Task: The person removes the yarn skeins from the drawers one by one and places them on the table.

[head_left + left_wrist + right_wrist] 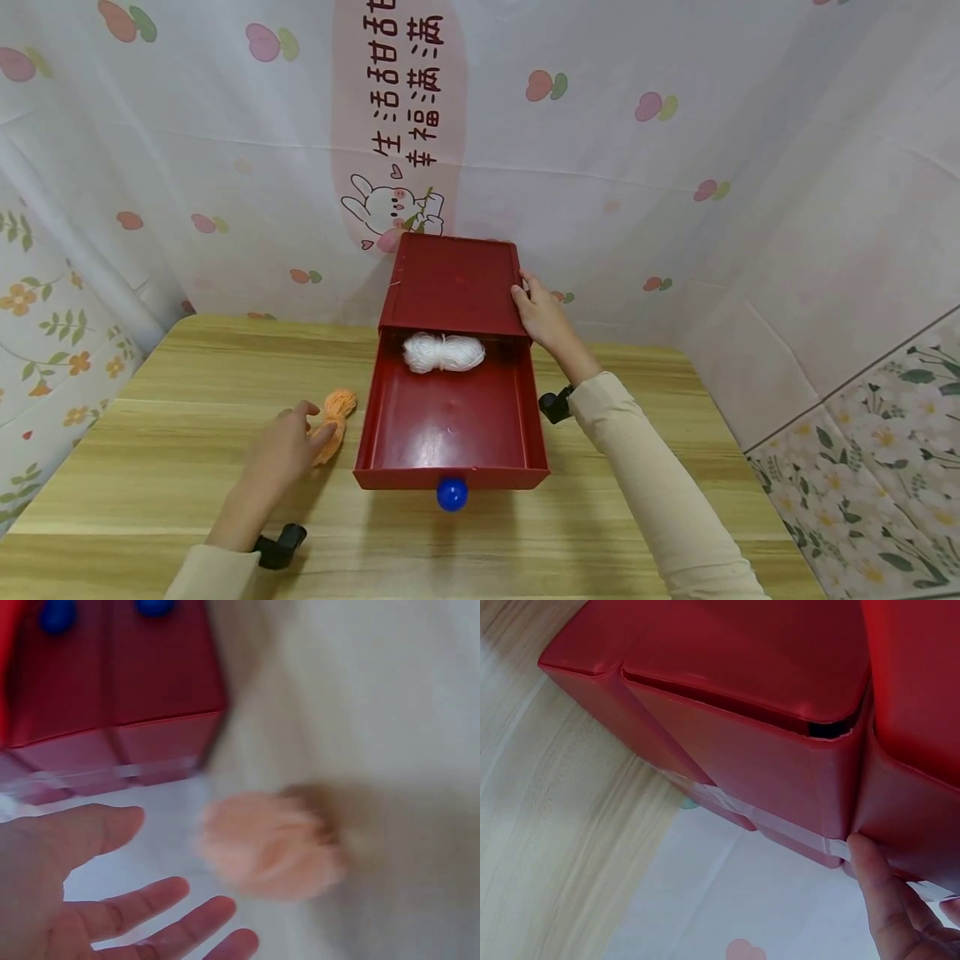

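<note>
A red plastic drawer cabinet (461, 283) stands at the back of the table, its top drawer (450, 425) pulled out. Inside that drawer, toward the rear, lies a white yarn skein (444, 352). A blue ball-shaped knob (452, 494) sits on the drawer's front. To the left of the drawer, an orange yarn skein (339, 408) is on the table. My left hand (281, 446) is beside it with fingers spread; the left wrist view shows a gap between the fingertips and the blurred orange skein (270, 846). My right hand (546, 317) rests against the cabinet's right side.
The wooden table (187, 417) ends at a patterned curtain (600, 208) behind the cabinet. Lower drawers with blue knobs (155, 606) show in the left wrist view. Clear tape (765, 817) runs across the cabinet's side.
</note>
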A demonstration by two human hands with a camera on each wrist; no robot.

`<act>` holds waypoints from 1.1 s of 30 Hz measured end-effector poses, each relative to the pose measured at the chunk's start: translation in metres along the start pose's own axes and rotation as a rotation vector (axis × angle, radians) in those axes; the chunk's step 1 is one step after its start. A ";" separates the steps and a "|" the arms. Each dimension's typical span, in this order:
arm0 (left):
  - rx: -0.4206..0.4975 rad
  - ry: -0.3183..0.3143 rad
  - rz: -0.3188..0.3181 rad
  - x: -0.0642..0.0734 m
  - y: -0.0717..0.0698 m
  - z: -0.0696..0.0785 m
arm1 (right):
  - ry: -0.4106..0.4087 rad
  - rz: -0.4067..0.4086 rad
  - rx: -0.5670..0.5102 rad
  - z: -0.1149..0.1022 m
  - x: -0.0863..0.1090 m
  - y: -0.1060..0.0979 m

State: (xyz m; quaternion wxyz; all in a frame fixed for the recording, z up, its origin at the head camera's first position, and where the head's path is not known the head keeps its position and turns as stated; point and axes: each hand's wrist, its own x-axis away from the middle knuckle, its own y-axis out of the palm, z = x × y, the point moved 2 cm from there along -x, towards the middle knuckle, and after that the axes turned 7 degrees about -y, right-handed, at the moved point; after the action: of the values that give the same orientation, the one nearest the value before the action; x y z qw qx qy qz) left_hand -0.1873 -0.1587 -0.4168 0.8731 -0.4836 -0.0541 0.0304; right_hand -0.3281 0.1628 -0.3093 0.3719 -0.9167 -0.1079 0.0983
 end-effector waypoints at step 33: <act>-0.094 0.557 0.123 0.016 -0.077 0.130 | 0.021 -0.002 -0.012 -0.001 0.001 0.000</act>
State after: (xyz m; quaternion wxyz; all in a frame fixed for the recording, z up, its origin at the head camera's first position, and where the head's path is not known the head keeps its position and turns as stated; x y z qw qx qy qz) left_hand -0.1878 -0.0886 -0.2824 0.8273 -0.5158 0.2159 -0.0532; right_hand -0.3269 0.1625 -0.3084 0.3677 -0.9198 -0.1055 0.0874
